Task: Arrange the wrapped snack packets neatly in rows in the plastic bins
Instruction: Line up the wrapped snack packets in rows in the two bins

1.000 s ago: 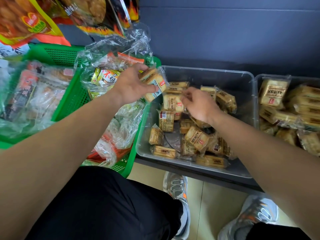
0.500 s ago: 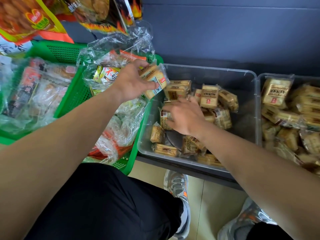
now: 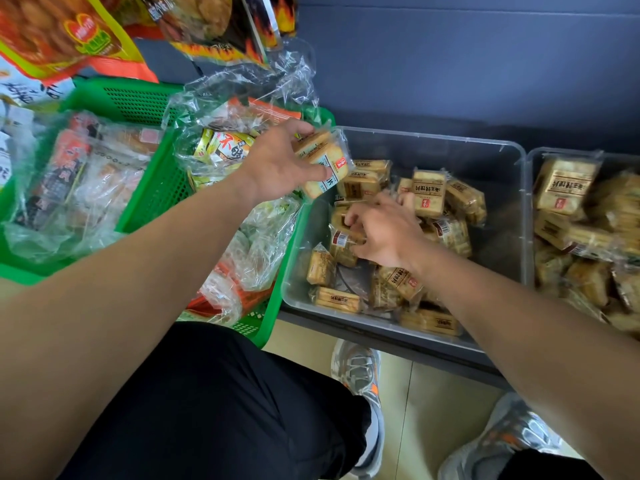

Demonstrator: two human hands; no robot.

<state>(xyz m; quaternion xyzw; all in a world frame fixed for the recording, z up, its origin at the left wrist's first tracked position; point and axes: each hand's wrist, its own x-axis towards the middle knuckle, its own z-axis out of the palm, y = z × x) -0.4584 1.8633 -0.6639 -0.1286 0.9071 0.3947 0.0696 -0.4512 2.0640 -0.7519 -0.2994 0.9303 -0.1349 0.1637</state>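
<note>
Clear plastic bin (image 3: 298, 271): wrapped snack packets (image 3: 337, 299) lie jumbled, no row formed. Right hand (image 3: 388, 233) is mid-bin, grip curled onto a single packet (image 3: 338, 241). Left hand (image 3: 280, 168) is above the bin's left rim, grip pinching two stacked packets (image 3: 325, 161). Assessment: light goods with slippery, crinkly film and contents that are likely brittle. Hold across the flat faces, not the sealed ends. Second bin (image 3: 531, 209) is likewise untidy.
</note>
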